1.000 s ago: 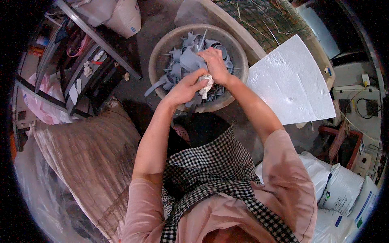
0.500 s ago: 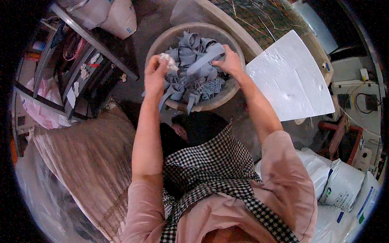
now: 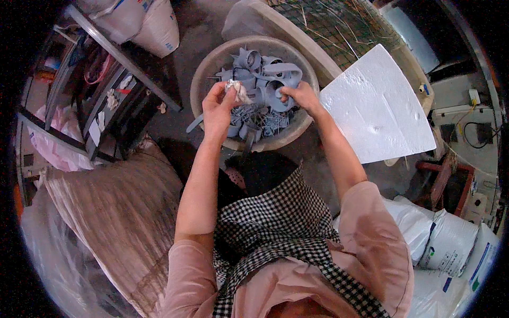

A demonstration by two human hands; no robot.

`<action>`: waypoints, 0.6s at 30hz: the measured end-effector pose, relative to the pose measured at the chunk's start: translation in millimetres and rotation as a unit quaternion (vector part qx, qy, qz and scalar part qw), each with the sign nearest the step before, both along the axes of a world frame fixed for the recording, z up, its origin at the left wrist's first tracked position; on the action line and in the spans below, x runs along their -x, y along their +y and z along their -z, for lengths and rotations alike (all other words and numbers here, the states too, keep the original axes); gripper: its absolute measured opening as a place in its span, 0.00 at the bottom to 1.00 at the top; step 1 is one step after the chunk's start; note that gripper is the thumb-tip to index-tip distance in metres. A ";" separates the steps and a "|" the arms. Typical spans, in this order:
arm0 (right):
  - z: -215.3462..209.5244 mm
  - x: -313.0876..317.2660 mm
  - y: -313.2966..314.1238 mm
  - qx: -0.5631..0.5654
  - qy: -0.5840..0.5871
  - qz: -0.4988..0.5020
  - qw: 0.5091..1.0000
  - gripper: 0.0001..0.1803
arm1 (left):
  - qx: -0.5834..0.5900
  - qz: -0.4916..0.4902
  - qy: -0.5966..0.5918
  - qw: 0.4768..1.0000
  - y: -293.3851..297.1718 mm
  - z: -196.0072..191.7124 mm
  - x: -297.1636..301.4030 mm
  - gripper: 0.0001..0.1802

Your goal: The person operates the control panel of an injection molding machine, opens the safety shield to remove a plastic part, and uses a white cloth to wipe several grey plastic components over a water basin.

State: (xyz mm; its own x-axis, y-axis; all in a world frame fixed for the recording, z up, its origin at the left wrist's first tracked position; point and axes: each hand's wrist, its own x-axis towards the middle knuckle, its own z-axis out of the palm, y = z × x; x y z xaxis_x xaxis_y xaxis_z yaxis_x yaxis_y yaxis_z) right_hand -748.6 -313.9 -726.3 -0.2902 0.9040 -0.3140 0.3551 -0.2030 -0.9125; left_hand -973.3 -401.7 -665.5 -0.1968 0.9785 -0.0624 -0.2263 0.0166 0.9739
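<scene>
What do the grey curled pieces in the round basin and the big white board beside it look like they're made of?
Grey curled pieces: likely moulded plastic or rubber, matte, uniform colour, bent into loops. White board: looks like foam, with a pebbly, dented surface. Basin: dull beige, possibly plastic.

Crumpled white rag (image 3: 239,93), grey curled strips (image 3: 270,85) heaped in round basin (image 3: 204,79)

I see both my forearms stretched forward, elbows bent outward. My left hand (image 3: 218,108) is curled, fingertips pinched together and raised. My right hand (image 3: 300,97), just beside it, lies palm down, fingers curled under.
</scene>
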 end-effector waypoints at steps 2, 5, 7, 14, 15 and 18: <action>-7.2 -0.5 -6.1 0.007 0.065 -0.017 0.998 0.21 | -0.004 -0.003 0.001 1.000 0.4 -2.1 0.0 0.09; 14.3 -7.7 -0.4 -0.034 0.031 -0.008 0.999 0.19 | -0.004 -0.014 0.007 1.000 2.0 -4.1 -0.1 0.10; 26.1 -9.5 3.2 -0.061 0.010 0.013 0.998 0.19 | -0.008 -0.023 0.015 1.000 2.7 -1.5 1.9 0.10; 41.8 -14.7 10.7 -0.204 -0.101 0.117 0.967 0.22 | 0.011 -0.048 0.017 0.999 1.9 -8.4 -5.2 0.09; 46.5 -19.5 11.5 -0.192 -0.054 0.112 0.973 0.23 | 0.006 -0.047 0.015 0.999 3.6 -5.6 -7.2 0.09; 17.8 -2.7 -0.1 -0.107 0.020 0.069 0.992 0.27 | -0.001 -0.062 0.025 0.998 1.2 6.9 -2.2 0.10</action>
